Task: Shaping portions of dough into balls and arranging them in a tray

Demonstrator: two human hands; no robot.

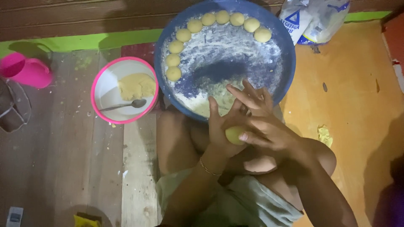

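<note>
Both hands meet over the lap: the left hand (221,130) cups a yellow dough ball (235,135) in its palm, and the right hand (259,122) lies over it, fingers (244,96) loosely spread, thumb pressing its side. Nine finished balls (202,25) line the rim of the floured blue basin (286,71). Light, even circling pressure would likely keep it round and uncracked. Filling sits with a spoon (126,104) in the pink-rimmed bowl (96,80).
</note>
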